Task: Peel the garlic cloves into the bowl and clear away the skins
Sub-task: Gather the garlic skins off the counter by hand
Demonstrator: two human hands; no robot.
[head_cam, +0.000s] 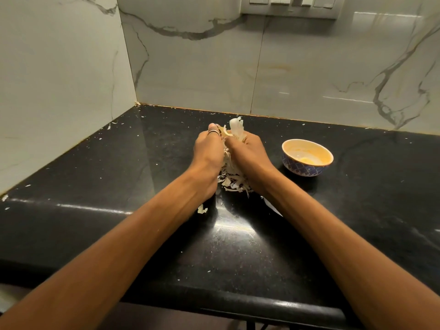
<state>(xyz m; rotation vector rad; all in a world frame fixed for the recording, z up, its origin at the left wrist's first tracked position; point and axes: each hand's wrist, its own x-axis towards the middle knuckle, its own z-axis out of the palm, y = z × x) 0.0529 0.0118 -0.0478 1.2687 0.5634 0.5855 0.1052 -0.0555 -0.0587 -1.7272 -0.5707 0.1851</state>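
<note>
A heap of garlic skins (232, 163) is gripped between the left hand (208, 148) and right hand (250, 152), fingers curled around it, on the black countertop (357, 210). The blue-patterned bowl (307, 157) stands just right.

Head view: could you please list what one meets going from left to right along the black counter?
The left hand → garlic skins gathered between both hands → right hand → blue patterned bowl.
</note>
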